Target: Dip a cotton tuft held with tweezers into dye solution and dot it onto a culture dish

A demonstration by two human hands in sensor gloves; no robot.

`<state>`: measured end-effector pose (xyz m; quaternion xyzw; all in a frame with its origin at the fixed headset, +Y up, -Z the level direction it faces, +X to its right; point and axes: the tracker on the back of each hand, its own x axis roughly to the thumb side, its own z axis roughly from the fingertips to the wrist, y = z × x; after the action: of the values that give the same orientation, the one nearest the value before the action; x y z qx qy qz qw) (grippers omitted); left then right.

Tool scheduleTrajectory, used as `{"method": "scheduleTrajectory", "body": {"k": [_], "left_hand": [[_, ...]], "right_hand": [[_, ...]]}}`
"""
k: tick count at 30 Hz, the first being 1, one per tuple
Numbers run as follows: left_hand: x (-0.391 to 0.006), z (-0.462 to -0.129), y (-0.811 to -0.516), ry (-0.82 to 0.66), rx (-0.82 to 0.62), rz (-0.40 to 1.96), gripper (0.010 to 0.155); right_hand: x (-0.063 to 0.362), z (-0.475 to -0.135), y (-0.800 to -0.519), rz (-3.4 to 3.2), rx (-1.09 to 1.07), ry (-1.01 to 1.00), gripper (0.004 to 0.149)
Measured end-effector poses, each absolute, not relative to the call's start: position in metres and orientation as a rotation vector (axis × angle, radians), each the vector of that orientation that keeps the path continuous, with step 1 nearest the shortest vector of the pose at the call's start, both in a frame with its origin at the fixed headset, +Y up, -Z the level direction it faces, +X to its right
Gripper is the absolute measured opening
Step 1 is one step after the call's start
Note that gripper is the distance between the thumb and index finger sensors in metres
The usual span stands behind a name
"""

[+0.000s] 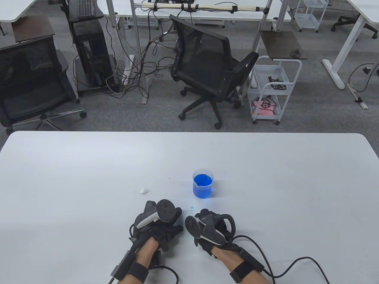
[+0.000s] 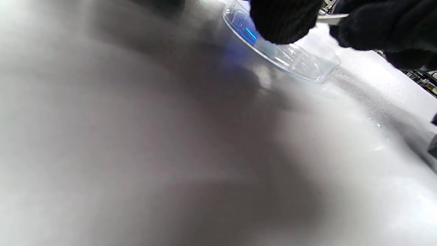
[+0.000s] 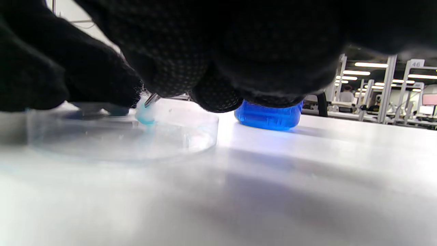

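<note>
A clear culture dish [image 1: 189,210] lies between my two hands, near the table's front. My left hand [image 1: 167,227] holds its rim, and one gloved fingertip [image 2: 283,20] sits on the dish [image 2: 297,59]. My right hand [image 1: 207,224] pinches metal tweezers [image 3: 151,99] low over the dish [image 3: 119,136]. Their tip holds a blue-stained cotton tuft [image 3: 146,115] that touches the dish floor. A small beaker of blue dye [image 1: 203,183] stands just behind the dish, and its base [image 3: 268,118] shows past my right fingers.
A loose white cotton tuft [image 1: 144,190] lies on the white table [image 1: 88,177], left of the beaker. Glove cables trail off the front edge. Beyond the far edge stand an office chair [image 1: 207,65] and a white cart [image 1: 271,88].
</note>
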<state>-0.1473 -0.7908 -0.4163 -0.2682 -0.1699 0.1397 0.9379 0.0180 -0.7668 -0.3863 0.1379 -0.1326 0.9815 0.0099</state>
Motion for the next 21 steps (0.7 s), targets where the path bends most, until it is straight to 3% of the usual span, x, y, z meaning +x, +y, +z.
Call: {"method": "scheduleTrajectory", "body": {"k": [7, 15, 21], "left_hand": [[-0.147, -0.416, -0.791, -0.346, -0.55, 0.286, 0.07], [-0.148, -0.417, -0.791, -0.342, -0.55, 0.282, 0.07], [-0.148, -0.417, -0.79, -0.339, -0.551, 0.281, 0.07]], "right_hand": [[0.023, -0.376, -0.75, 3.026, 0.426, -0.499, 0.04], [0.02, -0.379, -0.773, 3.108, 0.451, -0.391, 0.04], [0.023, -0.38, -0.769, 3.089, 0.427, -0.394, 0.04]]}}
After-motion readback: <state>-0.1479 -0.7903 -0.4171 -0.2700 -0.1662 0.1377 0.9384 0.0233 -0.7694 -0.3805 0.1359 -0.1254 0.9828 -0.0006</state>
